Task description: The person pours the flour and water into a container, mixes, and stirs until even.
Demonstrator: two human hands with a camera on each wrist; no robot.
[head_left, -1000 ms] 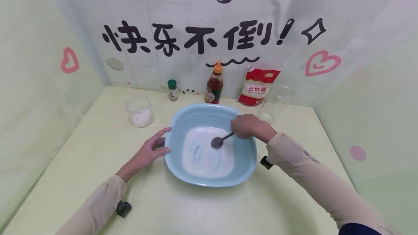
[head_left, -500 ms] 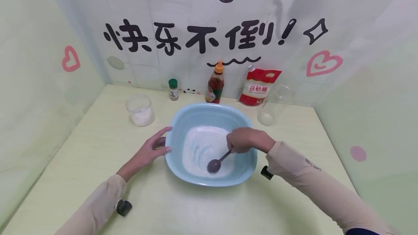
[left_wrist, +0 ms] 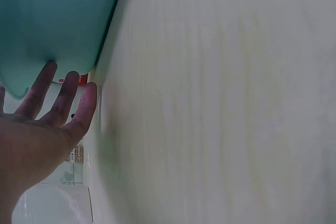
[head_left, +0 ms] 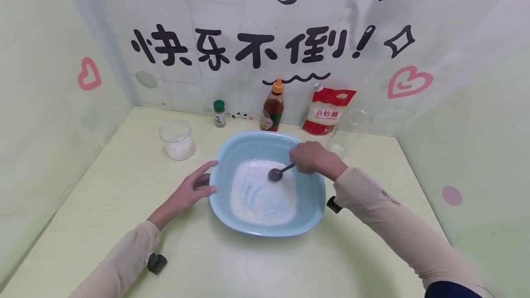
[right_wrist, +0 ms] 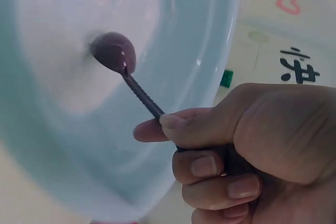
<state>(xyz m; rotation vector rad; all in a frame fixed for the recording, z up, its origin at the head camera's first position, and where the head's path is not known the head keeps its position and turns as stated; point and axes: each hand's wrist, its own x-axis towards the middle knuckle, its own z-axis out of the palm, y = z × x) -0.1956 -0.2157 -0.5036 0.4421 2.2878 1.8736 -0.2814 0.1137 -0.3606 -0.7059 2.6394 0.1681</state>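
A light blue basin (head_left: 267,229) stands on the table with a layer of white liquid (head_left: 265,206) across its bottom. My right hand (head_left: 312,157) is over the basin's far right side and grips the handle of a dark brown, round-bowled spoon (head_left: 275,175). In the right wrist view, thumb and forefinger pinch the handle while the other fingers curl round it, and the spoon's bowl (right_wrist: 113,52) is down at the white liquid. At the left side of the basin, my left hand (head_left: 191,187) touches the rim; its fairly straight fingers (left_wrist: 65,98) reach the outer wall in the left wrist view.
A clear jar of white powder (head_left: 179,144) stands at the back left. Along the back wall are a green-capped shaker (head_left: 219,114), an orange-capped sauce bottle (head_left: 272,109) and a red sugar pouch (head_left: 327,111). Beside the pouch stands a clear glass container (head_left: 352,130), partly behind my right hand.
The spoon went from the basin's middle toward its near side, then back up to the far right. My right hand moved with it. My left hand and the basin stayed put.
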